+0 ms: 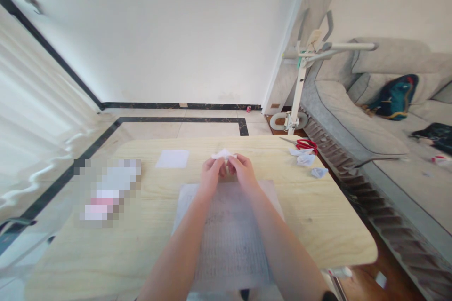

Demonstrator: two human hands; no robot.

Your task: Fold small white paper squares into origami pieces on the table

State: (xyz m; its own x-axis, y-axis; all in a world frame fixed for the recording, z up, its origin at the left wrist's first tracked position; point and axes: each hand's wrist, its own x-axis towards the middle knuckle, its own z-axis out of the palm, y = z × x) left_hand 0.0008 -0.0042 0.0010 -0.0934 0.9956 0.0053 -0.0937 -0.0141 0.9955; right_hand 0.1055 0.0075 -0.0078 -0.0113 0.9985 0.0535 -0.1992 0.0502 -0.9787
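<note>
Both my hands meet over the far middle of a light wooden table point(318, 216). My left hand point(211, 171) and my right hand point(241, 168) are closed side by side, pinching a small folded piece of white paper point(223, 154) that sticks up above the fingertips. Under my forearms lies a large translucent sheet point(229, 235) with faint printed lines. A blank white paper square point(173, 158) lies flat to the left of my hands.
Red-handled scissors point(304, 144) and crumpled white paper scraps point(305, 159) lie at the table's far right. A blurred-out object point(106, 193) sits at the left. A grey sofa point(353, 117) with a dark bag point(395, 96) stands at right, beside a white exercise machine point(300, 84).
</note>
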